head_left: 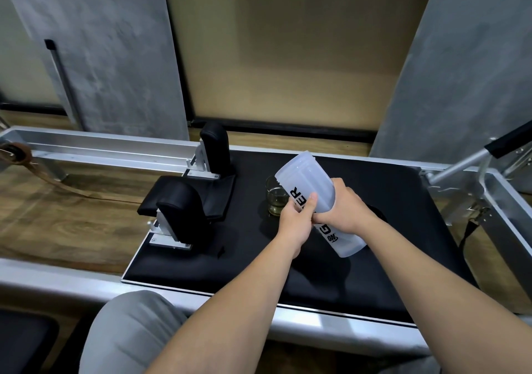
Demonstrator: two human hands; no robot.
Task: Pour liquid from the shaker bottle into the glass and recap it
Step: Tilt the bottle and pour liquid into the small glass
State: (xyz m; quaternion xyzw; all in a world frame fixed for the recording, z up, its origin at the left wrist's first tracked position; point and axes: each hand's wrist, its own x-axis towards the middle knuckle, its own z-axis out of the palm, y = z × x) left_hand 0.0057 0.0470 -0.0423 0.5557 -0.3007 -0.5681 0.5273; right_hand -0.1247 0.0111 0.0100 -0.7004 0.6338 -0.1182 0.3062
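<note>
From the head view, I have the shaker bottle [312, 200] lifted off the black padded carriage [374, 273], tilted so its open mouth points toward eleven o'clock and its base toward five. My right hand [341, 213] wraps the middle of the bottle from the right side, fingers curled firmly round it, and my left hand [296, 218] pinches the near wall with thumb and fingers, steadying it from seven o'clock. The glass [275, 199] stands upright on the carriage just below and to the nine o'clock side of the bottle's mouth, holding a pale yellowish liquid in its lower part. No stream shows between mouth and glass. To do this well, I judge I should keep the lip right above the glass opening, let the right hand carry the weight, use the left only to guide the tilt, and raise the base slowly so the liquid does not surge past the small rim. The bottle wall is frosted, so I cannot tell how much liquid is left inside. Its printed lettering is half covered by my hands. A dark rounded thing [375, 213] at three o'clock, behind my right wrist, may be the cap, but it merges with the black padding. The far side of the glass is hidden by the bottle.
</note>
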